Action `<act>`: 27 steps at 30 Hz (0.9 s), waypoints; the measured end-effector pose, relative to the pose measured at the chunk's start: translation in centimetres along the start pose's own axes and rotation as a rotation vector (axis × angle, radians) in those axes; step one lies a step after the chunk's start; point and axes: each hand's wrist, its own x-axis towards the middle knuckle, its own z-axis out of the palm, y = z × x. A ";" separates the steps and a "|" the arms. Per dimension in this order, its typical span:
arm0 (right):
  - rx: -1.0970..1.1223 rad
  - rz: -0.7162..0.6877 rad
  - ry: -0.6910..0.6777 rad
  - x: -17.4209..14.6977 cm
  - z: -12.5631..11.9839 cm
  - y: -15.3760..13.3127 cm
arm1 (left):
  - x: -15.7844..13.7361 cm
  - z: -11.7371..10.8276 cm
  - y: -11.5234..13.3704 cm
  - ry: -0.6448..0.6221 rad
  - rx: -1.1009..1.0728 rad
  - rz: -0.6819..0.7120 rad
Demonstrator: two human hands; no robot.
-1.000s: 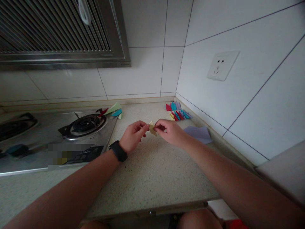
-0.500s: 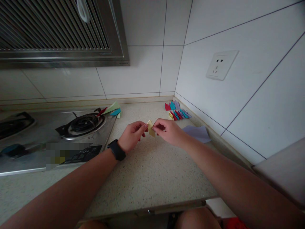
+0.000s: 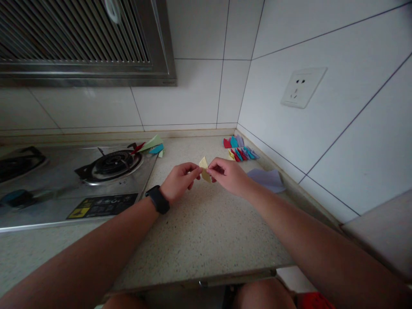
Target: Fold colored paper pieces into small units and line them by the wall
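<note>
A small folded piece of yellow paper [image 3: 204,165] is held up over the speckled countertop [image 3: 199,231]. My left hand [image 3: 182,180] pinches its left side between thumb and fingers; a black watch sits on that wrist. From the other side, my right hand [image 3: 227,174] pinches the paper's right edge. Behind the hands, toward the corner, stand two rows of small folded paper pieces [image 3: 243,153] in red, blue, purple and yellow. A flat sheet of purple paper [image 3: 267,179] lies just beyond my right forearm, which covers part of it.
On the left is a steel gas stove with a burner [image 3: 116,165]. Green, blue and red papers [image 3: 154,145] lie at its right back edge. A range hood [image 3: 86,43] hangs above. A wall socket [image 3: 304,87] is on the right tiled wall.
Both hands stay pinched on the yellow paper, which is now turned slightly and stands a little higher between the fingers. The camera view has shifted slightly.
</note>
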 end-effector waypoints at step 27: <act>-0.171 -0.103 0.030 0.1 -0.2 -0.3 | 0.1 0.4 -0.3 -0.062 -0.191 -0.117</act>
